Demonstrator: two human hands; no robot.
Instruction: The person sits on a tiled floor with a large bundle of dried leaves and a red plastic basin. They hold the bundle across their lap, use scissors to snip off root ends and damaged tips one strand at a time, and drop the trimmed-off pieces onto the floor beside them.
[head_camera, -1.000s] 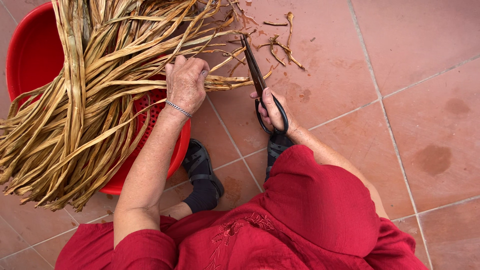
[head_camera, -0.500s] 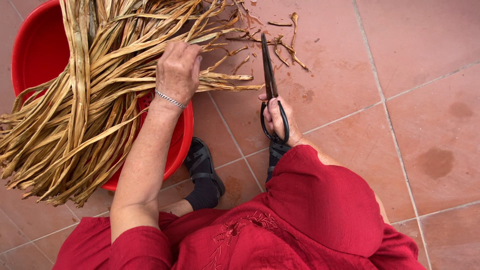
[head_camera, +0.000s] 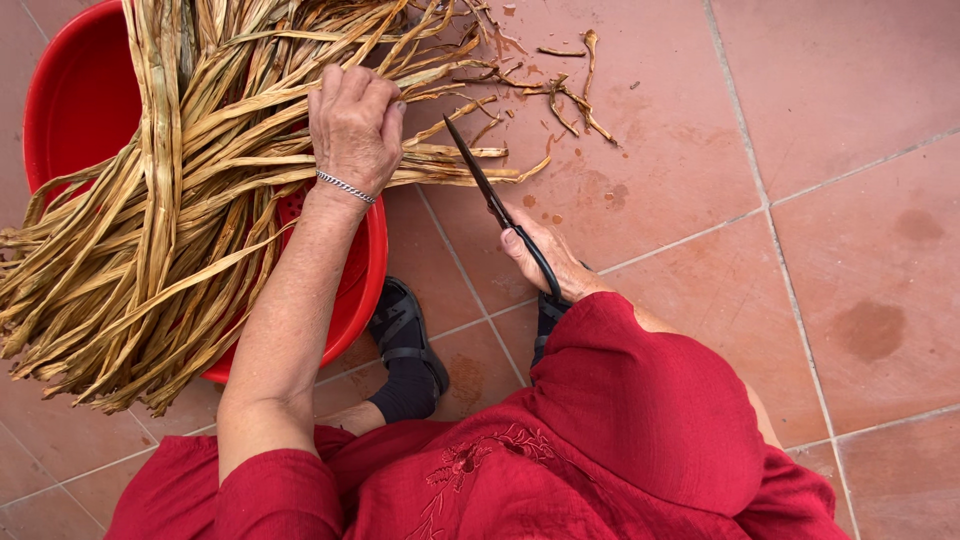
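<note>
- The left hand lies closed over a bundle of dried leaf strips and presses them down where they cross the rim of the red basin.
- The right hand holds black scissors by the handles; the blades look nearly closed and point at the loose ends of the strips, just beside them.
- The strips look light, dry and a little stiff, and I think they can crack or split if one bends them sharply. The best hold seems to be around the thick middle of the bundle, many strips together.
- The basin contains the big heap of strips; many hang over its edge onto the tiled floor.
- Small cut pieces lie on the floor beyond the scissors.
</note>
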